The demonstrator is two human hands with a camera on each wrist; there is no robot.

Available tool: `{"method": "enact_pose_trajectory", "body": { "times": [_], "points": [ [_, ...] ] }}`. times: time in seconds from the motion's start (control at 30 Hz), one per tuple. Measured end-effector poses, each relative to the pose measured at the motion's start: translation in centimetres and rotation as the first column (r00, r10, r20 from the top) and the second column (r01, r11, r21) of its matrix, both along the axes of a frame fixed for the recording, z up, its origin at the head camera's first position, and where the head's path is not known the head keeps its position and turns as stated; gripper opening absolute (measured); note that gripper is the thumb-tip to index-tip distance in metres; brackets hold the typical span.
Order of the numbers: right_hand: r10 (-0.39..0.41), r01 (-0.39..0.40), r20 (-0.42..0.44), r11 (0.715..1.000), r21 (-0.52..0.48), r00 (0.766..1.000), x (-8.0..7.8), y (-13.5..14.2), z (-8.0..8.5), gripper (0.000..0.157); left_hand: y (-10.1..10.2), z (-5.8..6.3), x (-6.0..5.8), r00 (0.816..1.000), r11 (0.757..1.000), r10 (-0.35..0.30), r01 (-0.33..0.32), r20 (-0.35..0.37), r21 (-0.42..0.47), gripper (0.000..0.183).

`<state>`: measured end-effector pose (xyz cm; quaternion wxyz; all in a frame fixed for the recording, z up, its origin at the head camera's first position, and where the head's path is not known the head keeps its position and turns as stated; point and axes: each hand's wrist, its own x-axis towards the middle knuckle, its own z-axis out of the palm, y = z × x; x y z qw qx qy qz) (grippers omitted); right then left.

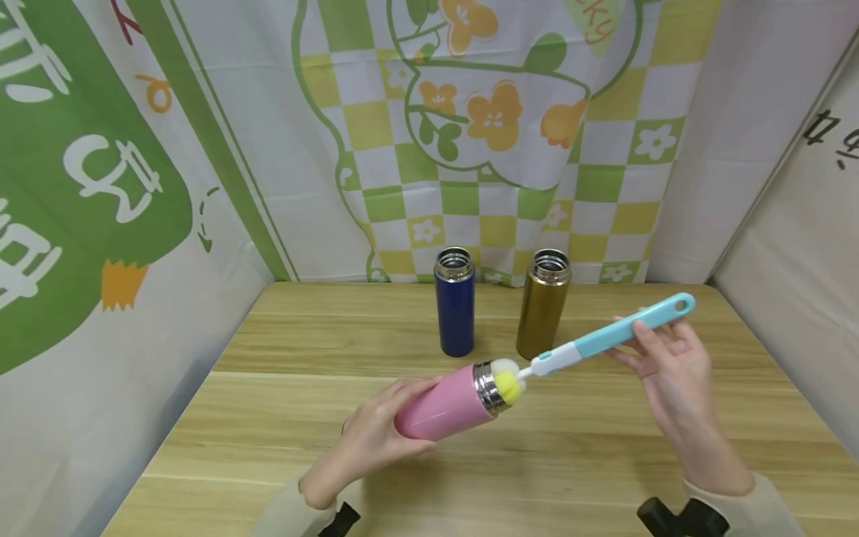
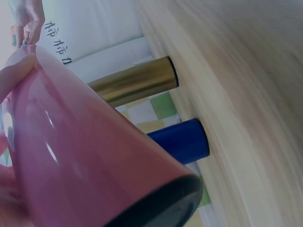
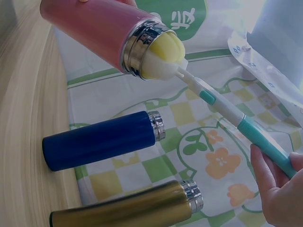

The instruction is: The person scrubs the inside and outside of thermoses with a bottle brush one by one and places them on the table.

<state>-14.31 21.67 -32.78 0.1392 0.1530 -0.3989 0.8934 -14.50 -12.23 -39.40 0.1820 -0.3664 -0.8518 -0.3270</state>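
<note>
My left hand [image 1: 382, 421] grips a pink thermos bottle [image 1: 443, 406] round its body, tilted with its metal mouth up to the right. In my right hand [image 1: 674, 369] a bottle brush [image 1: 614, 333] is pinched by its light blue handle. Its yellow and white sponge head [image 3: 166, 53] sits at the bottle's mouth, part inside the rim and part bulging out. The bottle's dark base [image 2: 165, 208] shows in the left wrist view. Behind, a blue bottle [image 1: 456, 306] and a gold bottle [image 1: 543, 306] stand upright and uncapped.
The wooden table [image 1: 302, 335] carries the two standing bottles near its back edge. Behind it hangs a patterned cloth [image 1: 376, 127] with green and yellow checks. More printed cloth [image 1: 221, 313] lines the left side, and a pale sheet [image 1: 792, 283] the right.
</note>
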Motion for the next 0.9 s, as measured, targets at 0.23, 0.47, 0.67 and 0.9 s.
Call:
{"method": "enact_pose_trajectory", "body": {
  "times": [0.23,0.47,0.67,0.9],
  "points": [
    [-0.048,0.048,0.004,0.999,0.015,0.999,0.0,-0.6,0.5,0.018,0.7,0.5,-0.1,0.998,0.999,-0.007,0.009,-0.057,0.032,0.08],
    [-0.099,0.097,0.025,0.993,0.065,0.995,-0.1,-1.8,0.4,0.017,1.1,1.0,-0.1,0.998,0.999,0.008,-0.005,-0.063,0.042,0.079],
    [-0.037,0.034,0.03,0.995,0.097,0.999,0.1,-3.5,-0.4,0.021,1.9,1.2,-0.1,0.999,1.0,-0.001,0.002,-0.048,0.019,0.078],
    [0.009,-0.011,0.011,0.975,0.22,1.0,-2.1,-3.1,-6.1,0.027,2.5,1.2,-0.1,0.999,0.999,-0.01,0.012,-0.045,0.033,0.079]
  ]
}}
